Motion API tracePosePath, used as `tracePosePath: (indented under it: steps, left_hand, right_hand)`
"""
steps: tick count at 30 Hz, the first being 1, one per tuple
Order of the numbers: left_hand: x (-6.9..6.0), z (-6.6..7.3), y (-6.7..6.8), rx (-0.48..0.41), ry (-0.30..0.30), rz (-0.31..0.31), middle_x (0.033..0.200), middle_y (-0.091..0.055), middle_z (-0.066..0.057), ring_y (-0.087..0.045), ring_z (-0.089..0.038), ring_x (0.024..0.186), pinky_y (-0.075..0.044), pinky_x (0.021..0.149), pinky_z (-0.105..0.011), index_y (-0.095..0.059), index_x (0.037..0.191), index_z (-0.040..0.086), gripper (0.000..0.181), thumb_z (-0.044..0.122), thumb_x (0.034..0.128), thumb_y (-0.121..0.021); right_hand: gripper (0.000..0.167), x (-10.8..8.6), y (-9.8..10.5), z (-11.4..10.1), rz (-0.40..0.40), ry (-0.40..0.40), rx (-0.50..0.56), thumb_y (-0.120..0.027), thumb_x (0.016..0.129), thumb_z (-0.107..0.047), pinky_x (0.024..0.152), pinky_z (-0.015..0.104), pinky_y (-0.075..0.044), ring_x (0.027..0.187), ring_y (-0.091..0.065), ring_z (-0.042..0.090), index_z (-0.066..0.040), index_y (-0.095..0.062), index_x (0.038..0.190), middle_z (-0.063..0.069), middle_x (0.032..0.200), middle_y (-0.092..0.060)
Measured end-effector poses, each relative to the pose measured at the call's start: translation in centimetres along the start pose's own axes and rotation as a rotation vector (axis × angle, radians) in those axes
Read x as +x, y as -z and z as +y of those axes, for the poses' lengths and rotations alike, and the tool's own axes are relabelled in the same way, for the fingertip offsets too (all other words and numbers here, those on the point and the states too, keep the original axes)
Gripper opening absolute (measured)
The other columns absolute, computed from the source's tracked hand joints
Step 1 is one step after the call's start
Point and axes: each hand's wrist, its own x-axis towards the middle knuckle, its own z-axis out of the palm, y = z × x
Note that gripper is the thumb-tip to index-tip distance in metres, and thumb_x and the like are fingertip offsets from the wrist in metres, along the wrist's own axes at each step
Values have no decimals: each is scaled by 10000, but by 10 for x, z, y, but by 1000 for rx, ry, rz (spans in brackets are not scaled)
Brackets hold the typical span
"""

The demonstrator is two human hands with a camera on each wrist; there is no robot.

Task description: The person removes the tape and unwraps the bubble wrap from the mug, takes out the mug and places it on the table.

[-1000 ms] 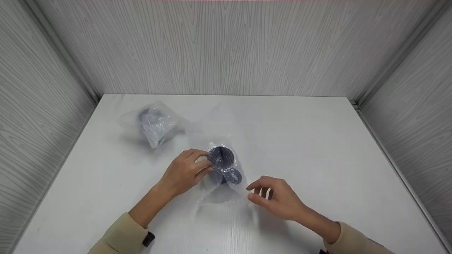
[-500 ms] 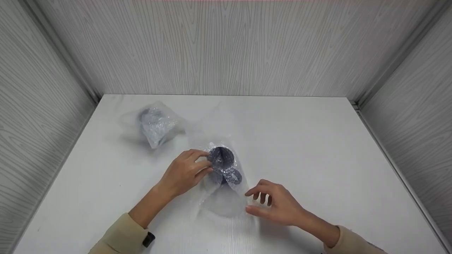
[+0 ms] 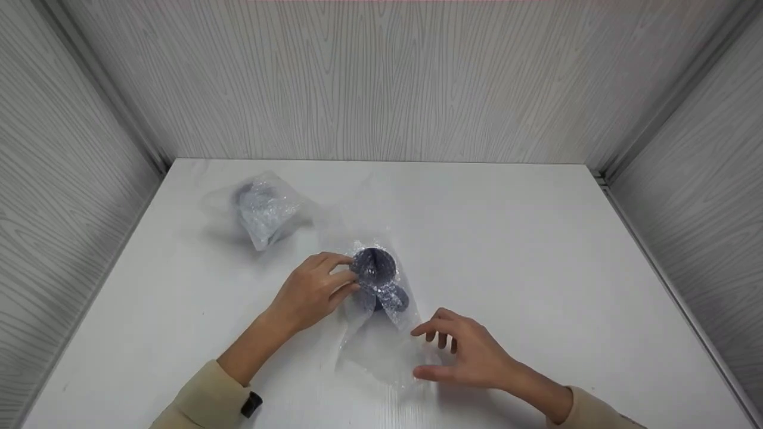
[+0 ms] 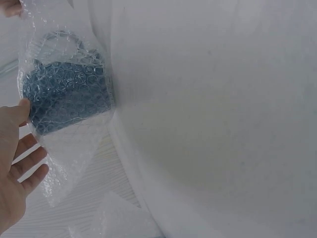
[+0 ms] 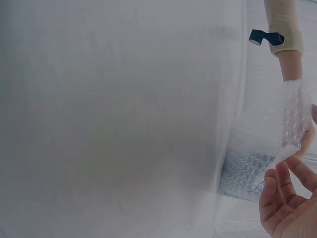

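Since the earlier frames, your bare right hand (image 3: 468,348) has eased toward you with its thumb spread wider, and the loose end of the clear bubble-textured plastic wrap (image 3: 375,351) reaches farther toward six o'clock; your bare left hand (image 3: 310,292) stays put.

Under everything, the flat white tabletop (image 3: 518,238) lets the wrap spread. That wrap surrounds the cup mid-table, slack at its near end. The crumpled, bubble-wrapped grey bundle (image 3: 265,211) sits at ten o'clock from the cup, seemingly out of your hands' way. Your right hand, between four and five, has thumb and fingers apart at the wrap's edge, likely to guide the flap; whether the fingertips bear on it you can't tell. Your left, at eight, touches through the wrap with fingers spread, probably steadying the dark blue-grey cylindrical cup with a looped handle (image 3: 374,267).
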Motion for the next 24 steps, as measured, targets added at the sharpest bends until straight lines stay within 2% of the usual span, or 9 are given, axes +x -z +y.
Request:
tracePosePath:
  steps: [6,14,21,24]
  left_hand:
    - [0,1,0,-4,9,-5,1159,-769,-65,-728,-253,1104,-619,964,-421,-796,981,170,129,286,926,-811]
    - [0,0,-1,-7,1,1,1147,-772,-67,-730,-251,1104,-618,968,-422,-803,975,169,132,292,928,-806]
    - [0,0,0,-8,9,-5,1148,-772,-65,-728,-252,1107,-614,975,-421,-803,979,169,128,287,928,-807]
    - [0,0,0,-11,7,-4,1143,-774,-66,-728,-250,1105,-614,973,-421,-806,979,166,126,281,927,-809]
  right_hand:
    - [426,2,3,-2,15,1,-19,-872,835,-439,634,203,-524,763,-575,-12,-226,-771,1189,-23,959,-689]
    - [301,14,13,-5,63,12,8,-804,919,-386,640,249,-540,757,-647,202,-207,-778,1160,52,927,-701]
    - [268,31,21,-10,134,32,-15,-832,900,-345,635,295,-564,766,-661,221,-226,-786,1135,-22,915,-703]
    - [259,39,22,-10,170,55,-59,-839,890,-331,629,284,-561,761,-659,173,-230,-786,1123,-66,914,-699]
